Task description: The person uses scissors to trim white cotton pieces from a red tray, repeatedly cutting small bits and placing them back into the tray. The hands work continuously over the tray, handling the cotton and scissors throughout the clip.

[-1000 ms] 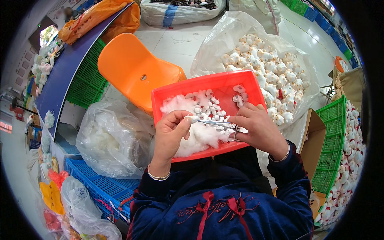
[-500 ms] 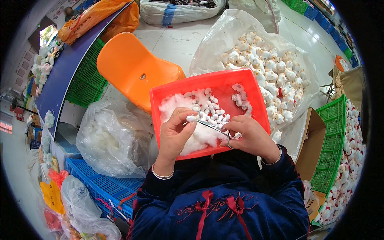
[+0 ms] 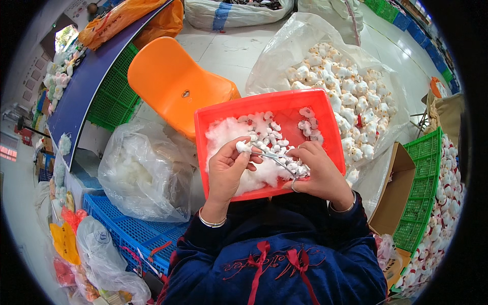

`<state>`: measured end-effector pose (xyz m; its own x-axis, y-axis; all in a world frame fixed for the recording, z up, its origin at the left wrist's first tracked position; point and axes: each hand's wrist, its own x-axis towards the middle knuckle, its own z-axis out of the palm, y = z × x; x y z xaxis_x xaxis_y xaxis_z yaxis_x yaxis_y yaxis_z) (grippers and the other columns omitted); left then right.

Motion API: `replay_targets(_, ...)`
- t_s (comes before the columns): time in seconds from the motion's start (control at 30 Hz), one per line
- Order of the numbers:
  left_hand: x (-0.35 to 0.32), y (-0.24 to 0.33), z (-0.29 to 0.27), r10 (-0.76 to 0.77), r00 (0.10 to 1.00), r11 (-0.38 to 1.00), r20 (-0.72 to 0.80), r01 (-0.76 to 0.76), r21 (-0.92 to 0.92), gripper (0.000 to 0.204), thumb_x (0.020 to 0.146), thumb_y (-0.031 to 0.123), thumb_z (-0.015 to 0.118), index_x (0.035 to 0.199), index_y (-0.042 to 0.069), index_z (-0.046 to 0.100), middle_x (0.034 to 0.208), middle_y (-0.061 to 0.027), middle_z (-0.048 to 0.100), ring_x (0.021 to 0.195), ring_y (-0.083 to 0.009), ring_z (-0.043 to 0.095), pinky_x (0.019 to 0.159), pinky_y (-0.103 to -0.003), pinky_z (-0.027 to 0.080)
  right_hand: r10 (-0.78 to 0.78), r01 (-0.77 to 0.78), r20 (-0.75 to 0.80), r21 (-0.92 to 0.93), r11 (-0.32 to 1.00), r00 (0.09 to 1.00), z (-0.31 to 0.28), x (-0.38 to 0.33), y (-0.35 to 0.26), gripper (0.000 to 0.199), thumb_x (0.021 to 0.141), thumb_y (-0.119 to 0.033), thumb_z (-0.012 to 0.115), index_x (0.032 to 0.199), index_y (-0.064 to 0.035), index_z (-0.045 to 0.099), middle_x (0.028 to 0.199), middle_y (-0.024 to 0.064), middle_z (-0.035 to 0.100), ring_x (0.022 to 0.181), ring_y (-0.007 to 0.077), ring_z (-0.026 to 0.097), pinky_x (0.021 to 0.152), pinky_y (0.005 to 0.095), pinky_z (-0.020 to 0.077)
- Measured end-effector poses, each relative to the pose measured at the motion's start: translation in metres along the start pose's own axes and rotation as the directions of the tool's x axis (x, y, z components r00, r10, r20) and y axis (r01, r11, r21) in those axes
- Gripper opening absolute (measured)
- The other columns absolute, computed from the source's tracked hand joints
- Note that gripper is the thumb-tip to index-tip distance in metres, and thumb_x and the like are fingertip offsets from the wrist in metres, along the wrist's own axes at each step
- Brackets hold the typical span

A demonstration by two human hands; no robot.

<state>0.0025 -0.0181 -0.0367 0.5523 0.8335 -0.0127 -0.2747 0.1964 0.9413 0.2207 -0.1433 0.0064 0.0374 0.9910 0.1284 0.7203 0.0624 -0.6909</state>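
Note:
A red plastic tray (image 3: 338, 137) sits in front of me, with white fluffy stuffing (image 3: 218, 132) on its left and several small white plush pieces (image 3: 274, 137) in its middle. Between the thumb and fingers of my left hand (image 3: 227, 166) is one small white plush piece (image 3: 243, 147). My right hand (image 3: 320, 170) grips scissor-handled metal forceps (image 3: 277, 159), its fingers at the ring handles. The forceps point left, their tips at the held piece; whether they are inside it I cannot make out. Grey-white pieces (image 3: 307, 122) lie at the tray's right.
Beyond the tray stand an orange chair (image 3: 173, 76) and a clear bag of white stuffed pieces (image 3: 351, 101). At left, a bag of stuffing (image 3: 137, 173) rests by a blue crate (image 3: 127, 231). A cardboard box (image 3: 394, 188) and green crate (image 3: 422, 188) flank my right.
The forceps' two arms have spread apart, and my right hand has shifted slightly right and down. My left hand still pinches the plush piece, its fingers now more spread. The view has shifted a little.

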Motion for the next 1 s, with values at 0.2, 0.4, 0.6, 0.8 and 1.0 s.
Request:
replay_targets(0.2,-0.001,0.001,0.005,0.034,0.999,0.998,-0.010,-0.034,0.060,0.037,0.103,0.003,0.057,0.140,-0.004,0.057,0.112,-0.0182,0.074,0.095,-0.0207,0.074,0.077,-0.029,0.059,-0.010,0.011,0.015,-0.092,0.996,1.000,0.010,0.006,-0.006,0.058,0.068,-0.021,0.087,0.120,-0.0052,0.069,0.107,0.0132,0.061,0.106,0.0330,0.056,0.093,0.0425,0.0464)
replay_targets(0.4,-0.001,0.002,0.004,0.105,0.994,0.988,-0.010,-0.103,0.119,0.037,0.104,0.000,0.055,0.141,-0.004,0.056,0.114,-0.0151,0.074,0.098,-0.0191,0.074,0.079,-0.028,0.060,0.007,-0.008,-0.013,-0.072,0.997,1.000,0.011,0.005,-0.003,0.060,0.068,-0.024,0.090,0.120,-0.0047,0.069,0.109,0.0132,0.060,0.108,0.0335,0.055,0.096,0.0426,0.0449)
replay_targets(0.6,-0.001,0.007,0.006,0.076,0.997,0.993,0.014,-0.077,0.095,0.038,0.104,-0.001,0.055,0.141,-0.005,0.056,0.115,-0.0128,0.073,0.101,-0.0181,0.074,0.080,-0.026,0.060,-0.082,0.075,-0.070,-0.094,0.993,0.994,0.013,0.006,-0.001,0.055,0.071,-0.023,0.087,0.121,-0.0071,0.070,0.101,0.0099,0.061,0.100,0.0310,0.057,0.088,0.0431,0.0457)
replay_targets(0.8,0.001,0.010,0.008,0.060,0.998,0.994,0.003,-0.060,0.091,0.039,0.104,0.000,0.055,0.142,-0.005,0.056,0.116,-0.0122,0.073,0.102,-0.0176,0.074,0.080,-0.026,0.060,-0.101,0.090,-0.080,-0.131,0.987,0.992,0.014,0.006,0.004,0.048,0.074,-0.022,0.087,0.119,-0.0102,0.072,0.095,0.0067,0.062,0.094,0.0282,0.057,0.081,0.0414,0.0437)
replay_targets(1.0,0.001,0.010,0.008,0.081,0.997,0.994,-0.001,-0.080,0.075,0.039,0.104,0.000,0.055,0.142,-0.005,0.056,0.115,-0.0108,0.073,0.101,-0.0165,0.073,0.080,-0.026,0.059,-0.107,0.099,-0.074,-0.112,0.989,0.992,0.014,0.007,0.005,0.043,0.076,-0.021,0.086,0.115,-0.0095,0.073,0.093,0.0070,0.063,0.089,0.0282,0.059,0.077,0.0422,0.0464)
